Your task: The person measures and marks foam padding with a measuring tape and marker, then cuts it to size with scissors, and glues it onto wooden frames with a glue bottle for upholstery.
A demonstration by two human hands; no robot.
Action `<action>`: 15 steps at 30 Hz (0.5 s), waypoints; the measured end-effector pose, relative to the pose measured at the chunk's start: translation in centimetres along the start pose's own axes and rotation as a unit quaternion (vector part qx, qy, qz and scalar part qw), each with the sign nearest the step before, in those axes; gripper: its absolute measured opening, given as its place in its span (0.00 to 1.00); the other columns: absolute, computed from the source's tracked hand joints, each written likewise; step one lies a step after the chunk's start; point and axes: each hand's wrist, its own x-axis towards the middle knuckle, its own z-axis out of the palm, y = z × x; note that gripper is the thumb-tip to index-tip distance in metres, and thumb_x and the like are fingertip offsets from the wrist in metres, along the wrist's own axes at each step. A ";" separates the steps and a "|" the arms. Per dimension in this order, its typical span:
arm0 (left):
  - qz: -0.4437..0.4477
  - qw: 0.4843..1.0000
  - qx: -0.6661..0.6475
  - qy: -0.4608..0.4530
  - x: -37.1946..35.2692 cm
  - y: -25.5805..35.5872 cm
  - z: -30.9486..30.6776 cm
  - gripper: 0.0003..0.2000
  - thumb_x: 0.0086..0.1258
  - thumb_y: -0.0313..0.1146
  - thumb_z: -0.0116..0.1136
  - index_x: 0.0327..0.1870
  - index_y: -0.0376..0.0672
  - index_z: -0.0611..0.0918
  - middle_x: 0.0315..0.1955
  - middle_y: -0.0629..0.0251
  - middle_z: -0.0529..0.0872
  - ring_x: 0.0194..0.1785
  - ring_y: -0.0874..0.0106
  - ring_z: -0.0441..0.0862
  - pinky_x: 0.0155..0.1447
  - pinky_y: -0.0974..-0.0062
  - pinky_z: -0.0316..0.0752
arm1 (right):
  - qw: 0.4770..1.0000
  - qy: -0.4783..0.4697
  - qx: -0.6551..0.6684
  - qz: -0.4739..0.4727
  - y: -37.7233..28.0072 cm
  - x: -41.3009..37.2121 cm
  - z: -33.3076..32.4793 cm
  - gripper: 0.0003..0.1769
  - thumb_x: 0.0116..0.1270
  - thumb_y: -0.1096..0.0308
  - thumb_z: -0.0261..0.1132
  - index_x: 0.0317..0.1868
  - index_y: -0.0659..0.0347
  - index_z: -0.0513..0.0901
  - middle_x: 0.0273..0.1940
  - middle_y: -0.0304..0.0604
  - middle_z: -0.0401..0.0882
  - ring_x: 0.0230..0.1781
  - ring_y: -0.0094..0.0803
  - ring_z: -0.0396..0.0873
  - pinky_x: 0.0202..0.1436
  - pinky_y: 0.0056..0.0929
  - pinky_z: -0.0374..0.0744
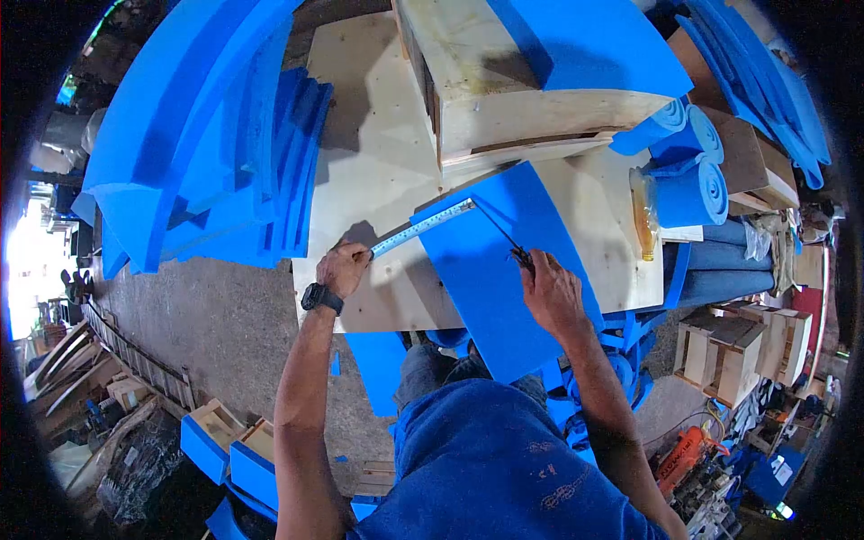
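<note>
Left hand [342, 268] was pinching a pale metal tape measure [423, 227] stretched over the flat blue foam sheet [486, 297]. Right hand [551, 288] gripped a small dark tool [520, 256], a marker I think.

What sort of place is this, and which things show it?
Probably a furniture or upholstery workshop: stacked blue foam sheets, a plywood workbench, rolled foam, and a tape measure laid across a foam piece.

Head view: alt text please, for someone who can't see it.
The person's left hand holds a tape measure stretched along a blue foam sheet on a plywood table, while the right hand presses a thin dark tool to the sheet. Blue foam rolls lie nearby.
</note>
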 end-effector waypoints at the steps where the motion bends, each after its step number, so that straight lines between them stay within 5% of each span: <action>1: -0.001 1.000 -0.002 0.001 0.0 0.0 0.1 0.10 0.71 0.44 0.63 0.41 0.51 0.90 0.40 0.57 0.89 0.45 0.54 0.88 0.49 0.56 0.82 | 1.000 -0.006 0.003 0.012 0.0 0.0 -0.1 0.16 0.77 0.62 0.61 0.56 0.65 0.78 0.43 0.59 0.84 0.41 0.59 0.85 0.43 0.57 0.83; 7: -0.013 1.000 -0.014 -0.007 -0.2 0.3 0.0 0.11 0.72 0.43 0.63 0.44 0.49 0.90 0.42 0.58 0.88 0.48 0.54 0.87 0.51 0.57 0.81 | 0.999 -0.002 0.041 -0.008 2.3 -1.0 0.8 0.25 0.76 0.64 0.62 0.69 0.65 0.74 0.49 0.59 0.81 0.52 0.59 0.81 0.53 0.54 0.80; 10: -0.003 1.000 -0.010 0.001 0.0 -0.3 0.5 0.10 0.72 0.44 0.63 0.43 0.50 0.90 0.42 0.58 0.88 0.47 0.53 0.87 0.51 0.56 0.81 | 0.997 -0.049 0.053 0.025 1.3 -0.7 -0.2 0.28 0.73 0.67 0.65 0.71 0.64 0.73 0.46 0.57 0.80 0.48 0.60 0.80 0.52 0.54 0.80; 15: 0.009 0.999 -0.011 0.029 0.1 -1.1 1.4 0.09 0.70 0.45 0.64 0.42 0.54 0.91 0.41 0.56 0.89 0.45 0.52 0.88 0.49 0.55 0.83 | 0.998 0.044 0.013 -0.032 1.5 -0.6 0.7 0.30 0.67 0.70 0.69 0.68 0.63 0.73 0.47 0.57 0.78 0.45 0.59 0.80 0.48 0.56 0.80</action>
